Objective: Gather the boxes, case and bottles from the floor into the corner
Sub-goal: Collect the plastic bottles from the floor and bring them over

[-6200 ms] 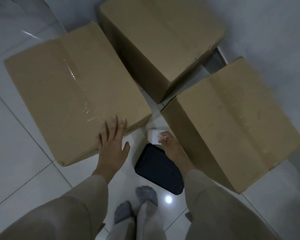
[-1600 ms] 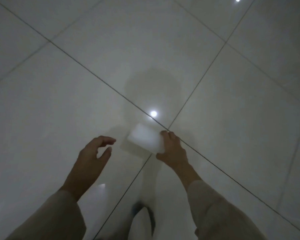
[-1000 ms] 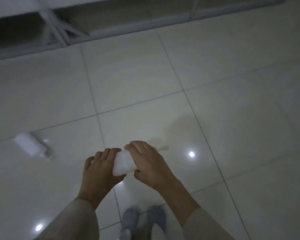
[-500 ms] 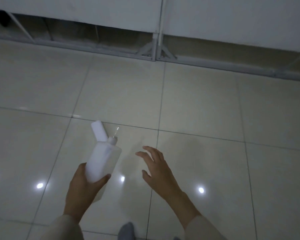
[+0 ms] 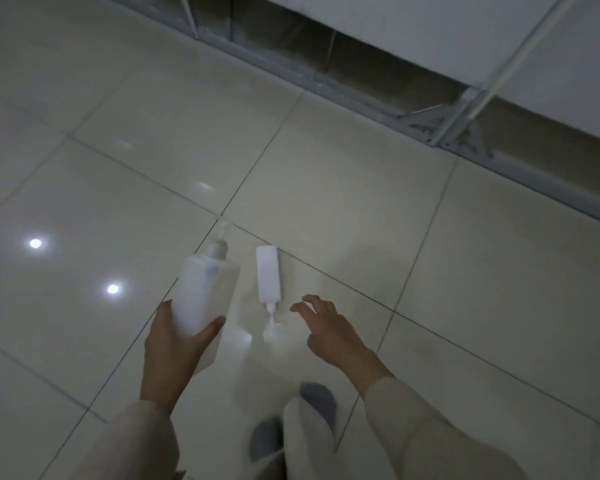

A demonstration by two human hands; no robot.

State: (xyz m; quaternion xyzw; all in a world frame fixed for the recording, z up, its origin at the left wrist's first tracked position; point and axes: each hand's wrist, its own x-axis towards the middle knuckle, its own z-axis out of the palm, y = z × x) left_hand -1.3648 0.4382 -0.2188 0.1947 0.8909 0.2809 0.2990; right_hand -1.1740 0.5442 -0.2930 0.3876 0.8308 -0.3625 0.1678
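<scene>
Seen from the head camera in dim light, the left hand (image 5: 174, 344) grips the base of a white pump bottle (image 5: 205, 292), its nozzle pointing away from the person above the glossy tiled floor (image 5: 326, 188). The right hand (image 5: 329, 330), fingers spread and holding nothing, hovers just beside a smaller white bottle (image 5: 268, 277) lying on the tiles, its nozzle toward the person.
</scene>
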